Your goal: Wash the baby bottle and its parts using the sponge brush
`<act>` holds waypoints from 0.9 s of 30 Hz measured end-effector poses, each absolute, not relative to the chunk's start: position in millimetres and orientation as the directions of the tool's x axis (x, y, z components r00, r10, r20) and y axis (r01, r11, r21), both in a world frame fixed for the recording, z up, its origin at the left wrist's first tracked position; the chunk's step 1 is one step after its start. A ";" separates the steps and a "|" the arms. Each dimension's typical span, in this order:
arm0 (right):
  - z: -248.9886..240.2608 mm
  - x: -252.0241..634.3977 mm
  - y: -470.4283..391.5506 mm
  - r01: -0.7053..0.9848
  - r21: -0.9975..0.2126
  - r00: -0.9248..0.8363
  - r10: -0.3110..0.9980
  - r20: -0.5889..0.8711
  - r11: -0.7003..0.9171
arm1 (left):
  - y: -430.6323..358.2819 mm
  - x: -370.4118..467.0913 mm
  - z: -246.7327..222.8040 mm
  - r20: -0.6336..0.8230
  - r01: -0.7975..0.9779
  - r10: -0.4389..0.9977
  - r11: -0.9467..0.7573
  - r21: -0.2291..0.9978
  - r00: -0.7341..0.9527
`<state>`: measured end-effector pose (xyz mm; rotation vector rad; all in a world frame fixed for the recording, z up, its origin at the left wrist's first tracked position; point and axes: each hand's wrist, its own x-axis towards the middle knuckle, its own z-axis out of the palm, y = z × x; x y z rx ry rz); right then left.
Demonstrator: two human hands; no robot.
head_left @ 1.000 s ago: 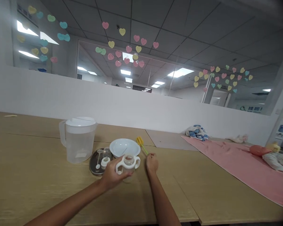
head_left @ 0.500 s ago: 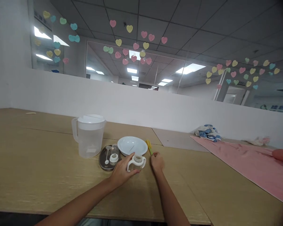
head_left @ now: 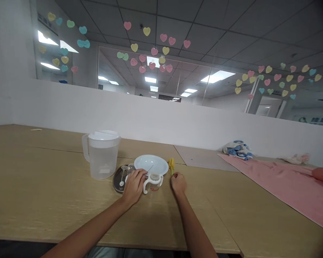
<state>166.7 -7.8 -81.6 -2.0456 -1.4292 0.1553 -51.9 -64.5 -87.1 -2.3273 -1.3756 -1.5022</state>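
Observation:
A baby bottle (head_left: 154, 186) with a white two-handled grip and an uncapped neck stands upright on the table, red print on its side. My left hand (head_left: 134, 184) is just left of it, above the right side of a dark metal tray (head_left: 115, 186), fingers stretched out; what lies under the palm is hidden. On the tray I see a white straw piece with a round end (head_left: 122, 179) and part of a clear dome cap (head_left: 130, 168). Closed around the green handle of a yellow-headed bottle brush (head_left: 171, 163) is my right hand (head_left: 179, 183), to the right of the bottle.
Behind the bottle sits a white bowl (head_left: 150, 160) with a thin stick in it. A lidded translucent pitcher (head_left: 103, 157) of water stands left of the tray. To the right lie a pink cloth (head_left: 280, 182) and a crumpled blue-and-white cloth (head_left: 237, 149) near the wall.
My left hand has let go of the bottle and moved left over the tray, covering the white collar there. The bottle now stands on the table. The brush head has turned slightly.

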 end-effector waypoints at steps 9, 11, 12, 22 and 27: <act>-79.3 164.7 -9.4 0.804 -0.561 0.414 0.864 0.285 -0.200 | -63.2 -49.7 -84.2 0.703 0.790 0.696 -0.511 0.339 0.149; -78.8 164.2 -9.8 0.800 -0.568 0.420 0.858 0.297 -0.195 | -63.8 -50.6 -82.7 0.707 0.775 0.693 -0.522 0.356 0.141; -78.4 163.8 -10.1 0.797 -0.574 0.424 0.853 0.306 -0.190 | -63.9 -51.1 -82.4 0.711 0.768 0.689 -0.528 0.363 0.138; -80.5 154.7 -9.8 0.668 -0.689 0.293 0.752 0.591 0.281 | -64.5 -50.6 -81.9 0.696 0.728 0.707 -0.542 0.420 0.124; -80.3 146.9 -11.3 0.487 -0.675 0.110 0.727 0.677 0.554 | -63.4 -51.1 -82.5 0.688 0.722 0.717 -0.535 0.438 0.114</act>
